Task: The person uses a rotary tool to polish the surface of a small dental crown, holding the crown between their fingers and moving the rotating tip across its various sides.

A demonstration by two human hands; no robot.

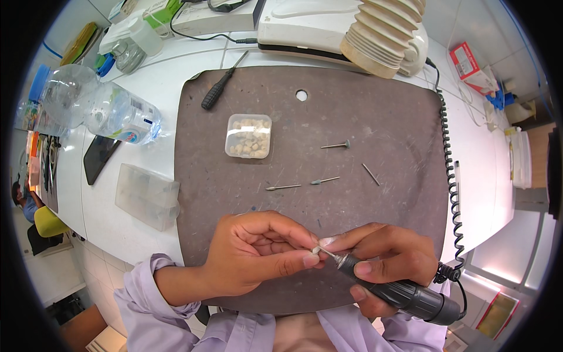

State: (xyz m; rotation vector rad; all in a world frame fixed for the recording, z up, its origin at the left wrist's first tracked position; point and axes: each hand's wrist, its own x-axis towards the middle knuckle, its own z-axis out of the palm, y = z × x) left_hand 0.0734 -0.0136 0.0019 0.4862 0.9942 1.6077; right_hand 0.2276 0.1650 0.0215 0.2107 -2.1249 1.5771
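Observation:
My left hand (258, 249) pinches a small cream-coloured piece, shaped like a tooth (316, 250), between thumb and forefinger. My right hand (390, 252) is closed round a black rotary handpiece (410, 298), its thin metal bit (327, 253) pointing left and meeting the piece. The fingertips of both hands come together there, so the exact contact is partly hidden. Beyond the hands, a grinding bit with a grey-green tip (324, 180), a pointed bit (283, 188), a wheel-tipped bit (335, 145) and a thin metal shank (370, 174) lie on the brown mat (258, 202).
A clear box of small cream pieces (248, 136) and a black-handled screwdriver (220, 89) rest on the mat. Leftward are a plastic box (146, 196), a phone (101, 157) and a bottle (111, 108). A ribbed hose (384, 38) hangs at the back; a coiled cord (450, 176) runs down the right.

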